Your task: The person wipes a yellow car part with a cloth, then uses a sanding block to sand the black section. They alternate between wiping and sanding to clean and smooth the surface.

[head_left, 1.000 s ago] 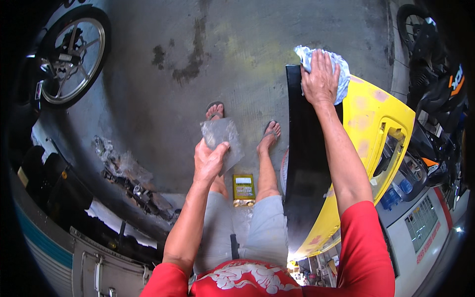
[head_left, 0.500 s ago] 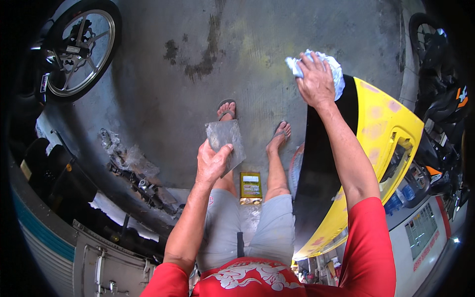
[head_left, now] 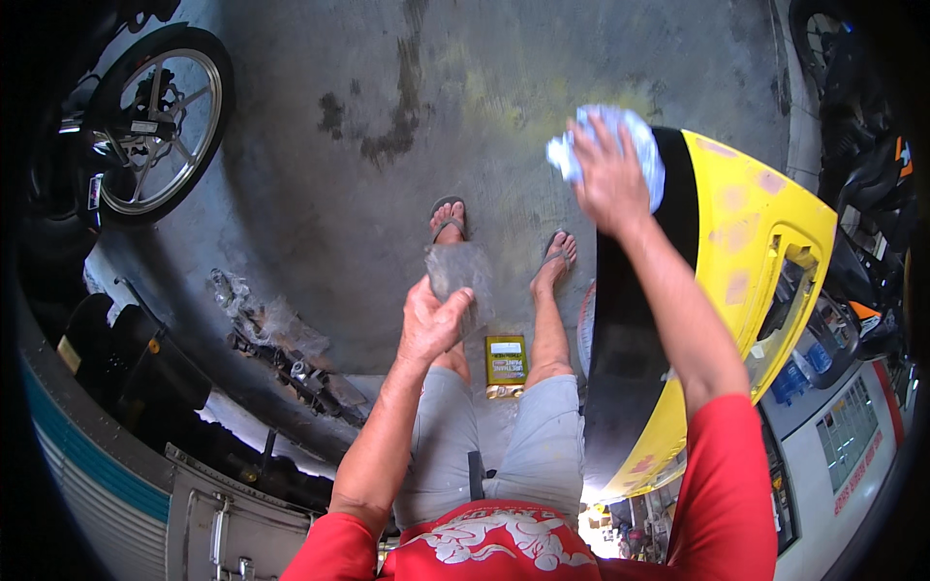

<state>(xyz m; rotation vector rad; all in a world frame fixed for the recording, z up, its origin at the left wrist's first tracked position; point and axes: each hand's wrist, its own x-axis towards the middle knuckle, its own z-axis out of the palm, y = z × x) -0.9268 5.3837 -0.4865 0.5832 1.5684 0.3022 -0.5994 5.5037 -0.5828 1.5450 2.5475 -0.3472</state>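
My left hand (head_left: 433,318) is closed round a thin, flat grey sheet (head_left: 459,274), its thumb on top; the sheet looks like worn sandpaper, though motion smears its face. Farther off to the right, my right hand (head_left: 612,179) holds a crumpled white-blue cloth (head_left: 645,155) under its fingers. This cloth is at the far end of a long black surface (head_left: 635,320), which borders a yellow vehicle panel (head_left: 738,208). Paler, pinkish patches mark the yellow, and an oblong opening is cut through it.
Between my legs stands a gold-coloured rectangular tin (head_left: 505,365). A motorcycle wheel (head_left: 160,121) is at the far left, with plastic-wrapped parts (head_left: 281,329) nearer on the floor. Beyond the panel at right are a dark motorcycle (head_left: 862,252) and blue-tinted bottles (head_left: 802,373).
My right hand and the cloth have shifted slightly nearer and left at the far end of the black surface. The sheet in my left hand has moved a little right and is blurred.
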